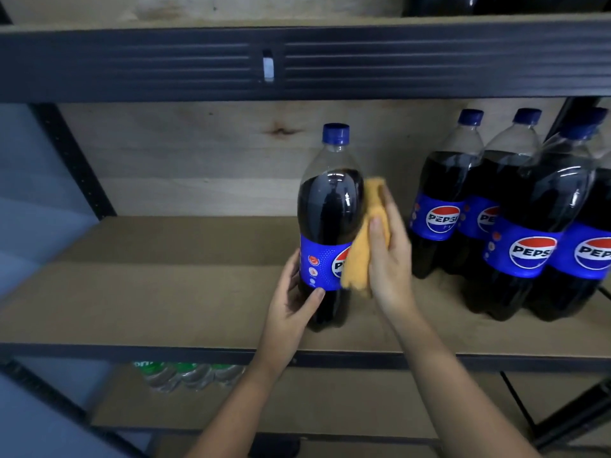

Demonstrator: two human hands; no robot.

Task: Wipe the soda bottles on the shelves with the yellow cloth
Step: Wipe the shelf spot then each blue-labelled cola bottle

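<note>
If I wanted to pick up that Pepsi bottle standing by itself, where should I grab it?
Probably round the narrow neck just under the blue cap of the Pepsi bottle, coming from above. It stands upright, its wide body is already taken: the left hand holds the bottom and the right hand presses the yellow cloth on its side.

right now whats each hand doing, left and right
Left hand: holds the low part of the bottle, fingers curled round it.
Right hand: holds the cloth, pressing it to the bottle's side.
</note>
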